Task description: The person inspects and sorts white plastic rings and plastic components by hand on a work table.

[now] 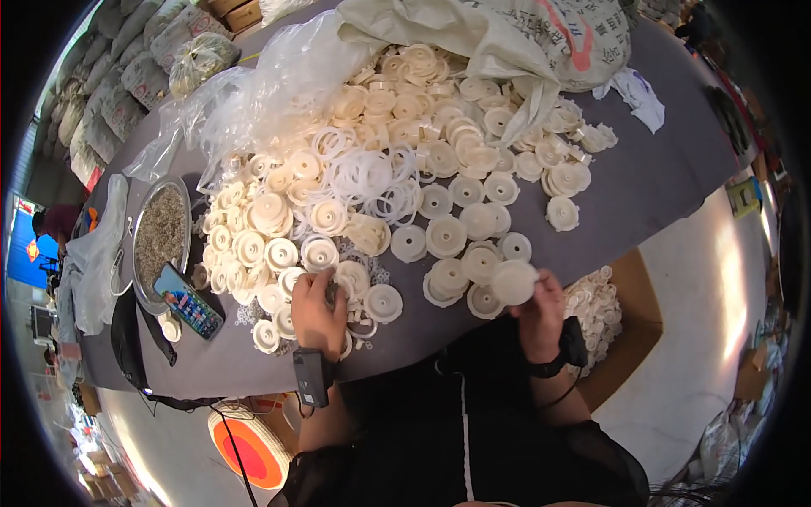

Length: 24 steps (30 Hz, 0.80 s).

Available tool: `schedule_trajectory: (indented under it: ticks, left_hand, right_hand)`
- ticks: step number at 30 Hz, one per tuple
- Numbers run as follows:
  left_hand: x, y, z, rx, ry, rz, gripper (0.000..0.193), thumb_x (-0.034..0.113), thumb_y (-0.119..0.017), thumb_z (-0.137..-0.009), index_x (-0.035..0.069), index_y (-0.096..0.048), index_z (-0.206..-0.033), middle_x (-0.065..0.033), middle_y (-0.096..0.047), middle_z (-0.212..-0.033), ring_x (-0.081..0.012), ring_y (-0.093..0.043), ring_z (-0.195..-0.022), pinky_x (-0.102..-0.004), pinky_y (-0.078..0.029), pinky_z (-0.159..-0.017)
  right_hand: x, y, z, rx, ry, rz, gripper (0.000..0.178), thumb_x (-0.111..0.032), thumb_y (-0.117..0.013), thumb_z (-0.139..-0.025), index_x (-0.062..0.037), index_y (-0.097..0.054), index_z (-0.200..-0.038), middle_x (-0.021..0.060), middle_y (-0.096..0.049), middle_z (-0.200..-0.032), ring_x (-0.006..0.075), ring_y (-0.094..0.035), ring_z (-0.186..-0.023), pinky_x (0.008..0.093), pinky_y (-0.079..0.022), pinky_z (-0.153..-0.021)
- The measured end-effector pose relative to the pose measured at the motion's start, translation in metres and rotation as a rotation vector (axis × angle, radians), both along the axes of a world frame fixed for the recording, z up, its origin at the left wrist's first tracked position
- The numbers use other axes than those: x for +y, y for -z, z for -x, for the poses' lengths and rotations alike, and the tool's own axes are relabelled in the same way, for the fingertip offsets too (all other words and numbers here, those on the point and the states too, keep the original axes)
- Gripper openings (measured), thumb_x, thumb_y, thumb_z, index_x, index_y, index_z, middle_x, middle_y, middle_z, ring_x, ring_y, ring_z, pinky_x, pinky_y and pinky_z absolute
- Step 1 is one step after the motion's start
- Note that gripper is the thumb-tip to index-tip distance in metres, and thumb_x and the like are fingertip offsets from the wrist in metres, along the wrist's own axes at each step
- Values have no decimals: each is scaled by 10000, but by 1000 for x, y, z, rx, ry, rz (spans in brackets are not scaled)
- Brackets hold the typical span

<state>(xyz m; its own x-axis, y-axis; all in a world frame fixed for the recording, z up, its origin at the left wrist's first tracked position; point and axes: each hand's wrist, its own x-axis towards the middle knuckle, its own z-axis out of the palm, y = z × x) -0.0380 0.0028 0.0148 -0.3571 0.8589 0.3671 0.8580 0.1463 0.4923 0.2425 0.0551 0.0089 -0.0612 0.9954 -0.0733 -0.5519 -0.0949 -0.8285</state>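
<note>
My right hand (543, 314) pinches the edge of a round cream plastic disc (514, 282) between thumb and fingers, just above other discs near the table's front edge. My left hand (316, 311) is closed, fingers bent down into the pile; a small dark grey piece shows at its thumb, too hidden to name. Around it lie cream plastic wheels (318, 253) with centre hubs and small clear rings (372, 272). Between the hands, a cream wheel (383, 303) lies flat. Larger white rings (363, 176) are heaped farther back, beside stacked cream wheels (460, 144).
The grey-covered table (634, 186) carries a metal tray (187, 198) of tiny pieces, a phone (189, 302), clear plastic bags (279, 76) and a woven sack (583, 42). Below the right edge stands a cardboard box (638, 317) with cream parts. A round orange-topped stool (247, 452) is below left.
</note>
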Motion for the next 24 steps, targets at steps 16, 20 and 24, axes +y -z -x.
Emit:
schedule_trajectory:
  ticks: [16,20,24]
  left_hand:
    - [0,-6,9,-280,-117,-33,149,-18,-570,-728,-4,-557,-876,-94,-532,-793,-226,-503,-717,-312,-408,-677]
    - [-4,-15,-5,40,-25,-464,146,-83,-582,-692,-5,-574,-816,-119,-540,-801,-226,-509,-741,-312,-411,-686]
    - [-7,-22,-63,-321,80,-484,199,-70,-627,-656,23,-585,-828,-126,-559,-844,-249,-537,-788,-322,-436,-705]
  right_hand:
    - [-22,-5,23,-11,-275,88,131,-180,-448,-869,-80,-460,-953,8,-520,-725,84,-500,-544,181,-342,-468]
    - [-20,-2,30,25,-335,129,143,-191,-454,-872,-81,-451,-963,15,-530,-744,102,-523,-565,193,-371,-477]
    - [-21,-13,37,62,-387,251,148,-198,-468,-870,-86,-450,-966,31,-551,-778,128,-564,-614,223,-427,-505]
